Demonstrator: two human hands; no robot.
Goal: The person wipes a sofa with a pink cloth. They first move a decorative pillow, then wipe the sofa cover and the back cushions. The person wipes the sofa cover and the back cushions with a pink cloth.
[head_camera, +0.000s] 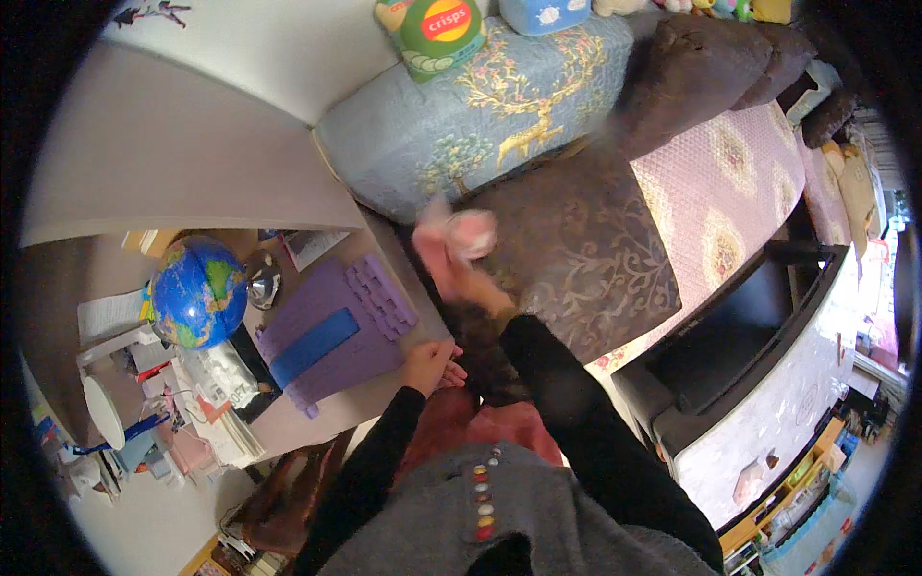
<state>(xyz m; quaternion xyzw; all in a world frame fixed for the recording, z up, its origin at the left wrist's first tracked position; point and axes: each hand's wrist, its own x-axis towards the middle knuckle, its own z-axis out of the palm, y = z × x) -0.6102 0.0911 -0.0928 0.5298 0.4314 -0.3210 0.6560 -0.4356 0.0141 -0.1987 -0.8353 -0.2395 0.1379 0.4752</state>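
My right hand reaches out over the sofa corner, blurred by movement. It grips a soft-looking pink and white thing, probably a cloth, too smeared to tell exactly. Beneath it lies a dark brown seat cover with a leafy scroll pattern. Beside the desk edge, my left hand hangs with nothing visible in it and its fingers partly spread. On the desk close by are a purple foam mat and a blue strip lying across it.
A globe, papers and a round white mirror-like disc crowd the desk's left. A deer-patterned cover drapes the sofa back, under a green cushion. Right of me stands a low table with a white top.
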